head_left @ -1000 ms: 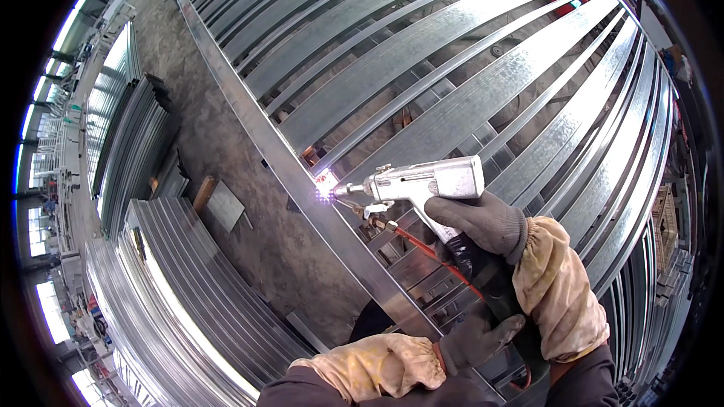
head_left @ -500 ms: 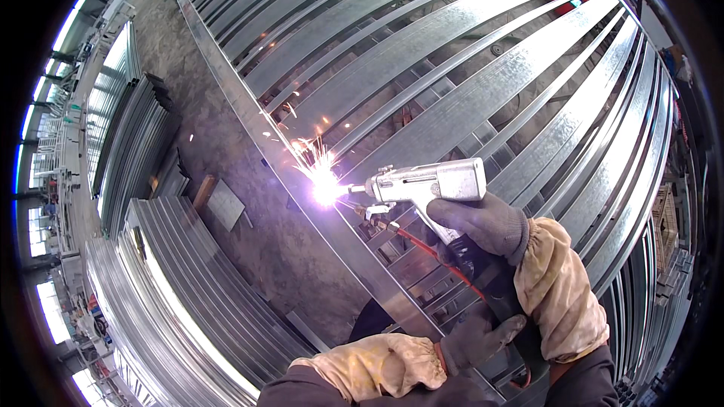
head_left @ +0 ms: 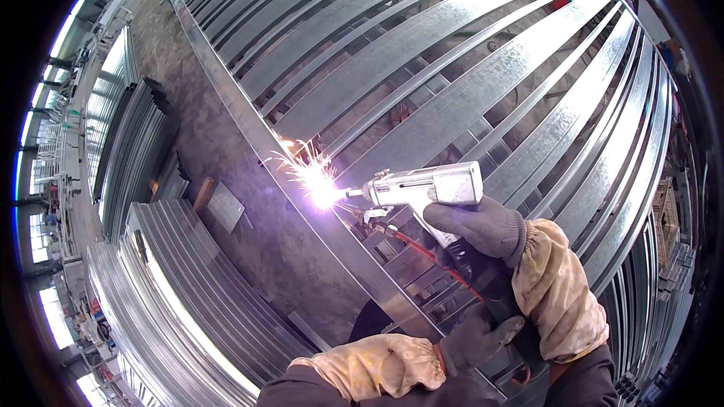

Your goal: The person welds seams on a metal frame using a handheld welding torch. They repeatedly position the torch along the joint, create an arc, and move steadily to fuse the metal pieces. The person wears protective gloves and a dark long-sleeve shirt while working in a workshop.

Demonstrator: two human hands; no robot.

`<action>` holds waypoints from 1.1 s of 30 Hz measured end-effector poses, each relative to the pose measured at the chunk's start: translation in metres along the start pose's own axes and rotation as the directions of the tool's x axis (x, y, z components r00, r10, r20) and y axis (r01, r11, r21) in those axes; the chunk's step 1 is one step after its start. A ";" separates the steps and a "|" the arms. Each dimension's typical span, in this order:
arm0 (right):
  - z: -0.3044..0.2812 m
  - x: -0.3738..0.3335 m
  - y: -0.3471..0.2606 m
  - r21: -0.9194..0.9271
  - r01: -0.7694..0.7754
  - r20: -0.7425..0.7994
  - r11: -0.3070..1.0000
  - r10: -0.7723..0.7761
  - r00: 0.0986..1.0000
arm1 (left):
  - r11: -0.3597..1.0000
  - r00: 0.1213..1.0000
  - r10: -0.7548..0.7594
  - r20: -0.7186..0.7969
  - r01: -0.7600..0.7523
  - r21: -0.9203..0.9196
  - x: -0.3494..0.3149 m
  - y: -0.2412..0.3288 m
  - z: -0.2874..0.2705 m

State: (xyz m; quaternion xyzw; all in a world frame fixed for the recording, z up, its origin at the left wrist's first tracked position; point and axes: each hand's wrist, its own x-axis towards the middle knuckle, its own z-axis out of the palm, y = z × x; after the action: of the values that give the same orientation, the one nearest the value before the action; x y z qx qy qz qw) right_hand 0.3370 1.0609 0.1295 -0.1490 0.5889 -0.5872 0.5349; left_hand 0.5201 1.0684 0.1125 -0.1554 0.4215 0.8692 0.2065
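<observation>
In my gloved right hand (head_left: 483,227) is a silver handheld welding gun (head_left: 430,183), my fingers closed round its grip. The gun's nozzle points left at a bright white-violet glow (head_left: 324,196), with sparks spraying up and left from it. This glow sits where a flat bar meets the long metal side rail (head_left: 377,286) of a big slatted frame. Lower down, my gloved left hand (head_left: 477,341) is closed around the thick black cable sleeve (head_left: 499,298) behind the gun. A thin red hose (head_left: 422,250) runs from below the nozzle toward the cable. Glare hides the joint itself.
Many parallel galvanized slats (head_left: 445,113) cross the frame to the upper right. Left of the rail, stacked metal profiles (head_left: 188,279) lie on the concrete floor (head_left: 279,249), near a small flat plate (head_left: 225,207). A wooden crate (head_left: 664,215) stands at the far right.
The gun's body has shifted very slightly left and down in the picture. Sparks now fly in a tighter spray near the glow. Both hands keep their hold.
</observation>
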 end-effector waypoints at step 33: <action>-0.003 -0.009 0.016 -0.047 0.089 -0.011 0.995 -0.090 0.996 | 0.999 0.999 -0.045 -0.002 0.045 -0.010 -0.005 -0.002 0.010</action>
State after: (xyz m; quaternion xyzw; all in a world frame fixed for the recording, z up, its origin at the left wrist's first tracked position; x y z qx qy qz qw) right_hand 0.3452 1.0739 0.1195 -0.1837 0.5986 -0.5977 0.5007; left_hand 0.5247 1.0764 0.1194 -0.1666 0.4138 0.8663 0.2249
